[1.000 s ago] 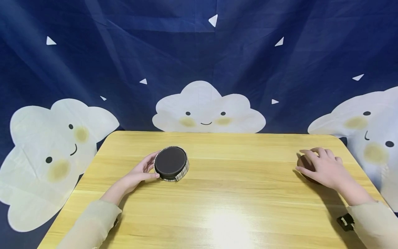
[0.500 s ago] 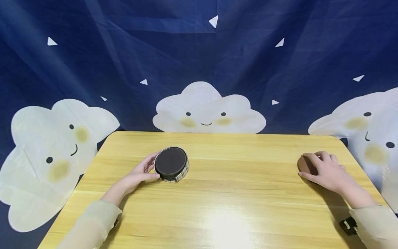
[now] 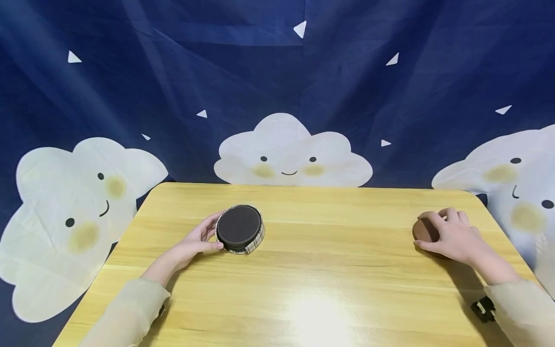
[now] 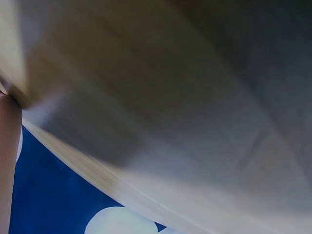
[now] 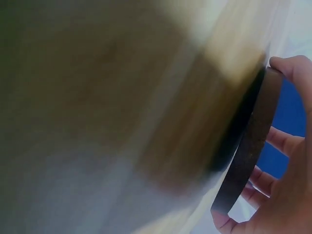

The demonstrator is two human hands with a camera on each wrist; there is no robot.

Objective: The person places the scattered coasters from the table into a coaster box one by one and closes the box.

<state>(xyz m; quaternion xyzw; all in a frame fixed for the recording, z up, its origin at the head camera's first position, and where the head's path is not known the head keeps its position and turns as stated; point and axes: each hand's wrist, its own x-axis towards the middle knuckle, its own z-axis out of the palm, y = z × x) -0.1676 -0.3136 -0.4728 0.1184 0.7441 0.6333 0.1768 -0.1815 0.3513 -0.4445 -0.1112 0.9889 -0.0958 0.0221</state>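
My left hand (image 3: 193,244) grips the near-left side of a round coaster holder (image 3: 256,241), thumb at its front and fingers around its back. The holder has a plaid side wall, and a dark brown round coaster (image 3: 239,224) shows at its top. At the right of the table my right hand (image 3: 457,237) holds a round brown disc (image 3: 424,231) by its rim. In the right wrist view the disc (image 5: 248,146) shows its thick edge between thumb and fingertips, tilted in that view. Only a finger (image 4: 7,165) of the left hand appears in the left wrist view.
Both hands are over a light wood table (image 3: 329,270) with rounded far corners. Behind it hangs a dark blue cloth (image 3: 243,82) printed with white clouds and triangles. A small black object (image 3: 483,308) shows beside the right sleeve.
My right fingers have drawn in around the brown disc, and more of its face shows. The hand has shifted only slightly. My left hand and the coaster holder stay in place.
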